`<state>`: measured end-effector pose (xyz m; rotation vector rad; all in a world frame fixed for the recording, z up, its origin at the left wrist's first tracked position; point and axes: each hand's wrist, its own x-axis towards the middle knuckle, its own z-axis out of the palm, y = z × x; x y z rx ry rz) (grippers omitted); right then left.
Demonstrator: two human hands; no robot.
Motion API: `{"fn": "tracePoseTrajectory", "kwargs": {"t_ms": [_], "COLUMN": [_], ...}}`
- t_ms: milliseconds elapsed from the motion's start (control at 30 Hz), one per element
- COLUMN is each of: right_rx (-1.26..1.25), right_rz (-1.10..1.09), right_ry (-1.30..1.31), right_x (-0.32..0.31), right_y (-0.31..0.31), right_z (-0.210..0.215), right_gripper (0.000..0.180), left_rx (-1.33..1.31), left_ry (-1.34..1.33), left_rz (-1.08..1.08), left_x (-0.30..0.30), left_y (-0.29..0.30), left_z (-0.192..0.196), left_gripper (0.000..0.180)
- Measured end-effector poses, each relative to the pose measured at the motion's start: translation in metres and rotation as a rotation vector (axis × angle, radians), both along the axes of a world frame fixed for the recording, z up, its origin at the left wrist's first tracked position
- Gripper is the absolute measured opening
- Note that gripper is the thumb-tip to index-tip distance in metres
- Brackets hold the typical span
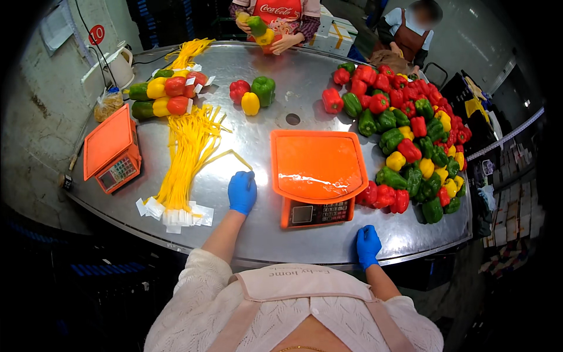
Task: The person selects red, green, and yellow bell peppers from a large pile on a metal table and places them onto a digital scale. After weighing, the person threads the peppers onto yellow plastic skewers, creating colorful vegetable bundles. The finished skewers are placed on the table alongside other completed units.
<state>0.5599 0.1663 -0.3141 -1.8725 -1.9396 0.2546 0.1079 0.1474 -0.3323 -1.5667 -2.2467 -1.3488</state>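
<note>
Pinching a thin yellow strap (230, 152), the blue-gloved left hand (242, 192) sits near-left. The blue-gloved right hand (368, 246) curls closed, near-right.

Light, apparently from overhead, brightens the metal desk (246, 141) and streaks the central orange scale (319, 155) with white glare. The left hand (242, 192) and yellow strips (186, 149) look fairly sharp. Deep shade fills the lower left, fisheye distortion bows the desk's edges, and 1 person's head (424, 13) at upper right is blurred.
</note>
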Motion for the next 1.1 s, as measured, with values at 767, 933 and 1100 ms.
{"fn": "tracePoseTrajectory", "kwargs": {"t_ms": [767, 933, 1100], "right_rx": [0.017, 0.024, 0.018], "right_rz": [-0.011, -0.01, -0.011], "right_ry": [-0.015, -0.012, -0.003], "right_x": [0.0003, 0.0002, 0.0001], "right_y": [0.001, 0.001, 0.001], "right_z": [-0.0033, -0.0036, -0.0029], "right_gripper": [0.016, 0.016, 0.017], "left_rx": [-0.007, 0.001, 0.004], "left_ry": [-0.016, -0.014, -0.012], "left_rz": [0.003, 0.0, 0.0], "left_x": [-0.0005, -0.0009, -0.0007], "left_y": [-0.0011, -0.001, -0.0005], "left_z": [-0.0063, -0.0064, -0.0055], "left_gripper": [0.012, 0.012, 0.011]}}
